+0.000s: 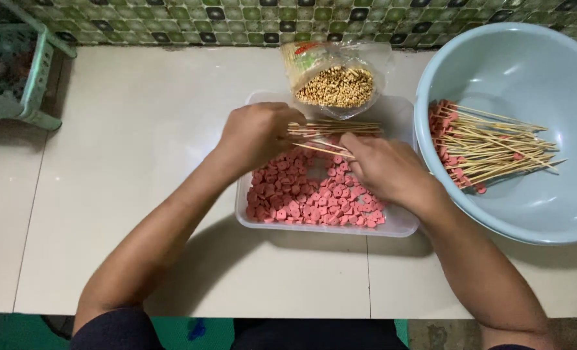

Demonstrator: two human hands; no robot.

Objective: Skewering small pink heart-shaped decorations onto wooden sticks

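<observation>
A clear plastic tray [392, 227] on the tiled surface holds several pink sausage slices [301, 194]. My left hand [256, 133] hovers over the tray's far left part, closed on a thin bamboo skewer [317, 149] that points right. My right hand [385, 168] is over the tray's right side, fingers pinched at the skewer's tip, apparently on a pink slice. A small bundle of bare skewers [340, 128] lies across the tray's far edge. To the right, a pale blue basin [515, 214] contains several skewers loaded with pink slices [483, 146].
An open plastic bag of skewers [337, 84], ends facing me, leans against the tiled wall behind the tray. A pale green plastic stool [23, 71] stands at the far left. The near edge of the surface runs along the bottom.
</observation>
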